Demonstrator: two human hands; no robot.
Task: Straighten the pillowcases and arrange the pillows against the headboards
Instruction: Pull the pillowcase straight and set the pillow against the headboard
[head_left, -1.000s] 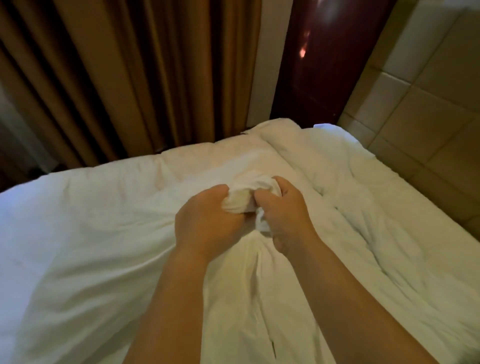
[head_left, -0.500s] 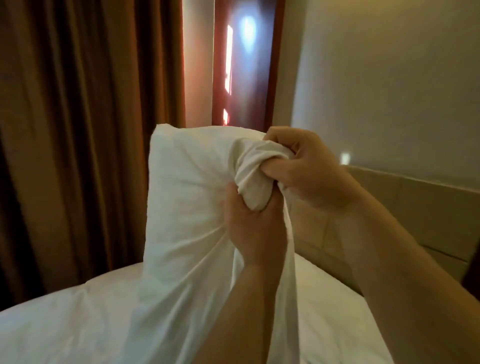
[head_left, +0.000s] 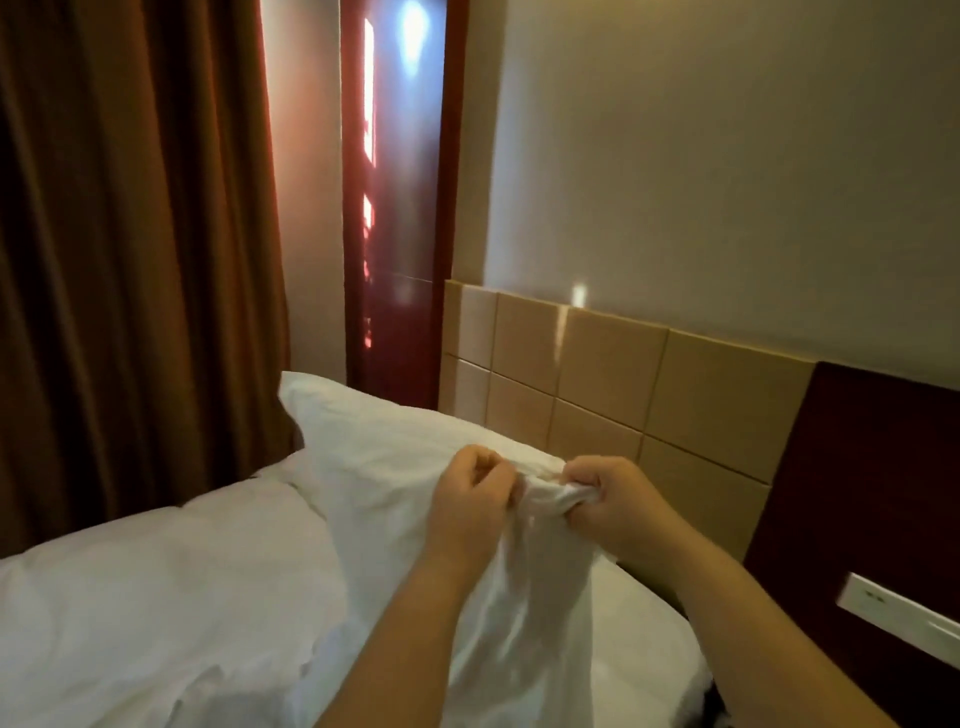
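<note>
A white pillow (head_left: 374, 457) in a loose white pillowcase stands tilted on the bed, its far corner pointing up toward the curtain. My left hand (head_left: 467, 504) and my right hand (head_left: 608, 499) both grip the bunched near edge of the pillowcase, a short gap apart, with the fabric twisted between them. Slack pillowcase cloth hangs down below my wrists. The tan padded headboard (head_left: 597, 374) runs just behind and to the right of the pillow.
A white duvet (head_left: 156, 597) covers the bed at left. Brown curtains (head_left: 130, 234) hang behind it. A dark red door frame (head_left: 400, 208) stands past the bed's far corner. A dark wood panel with a white switch plate (head_left: 898, 608) sits at right.
The pillow has come down from chest height to the bed near the headboard. My hands, stacked on one bunch before, are now side by side and slightly apart on the edge.
</note>
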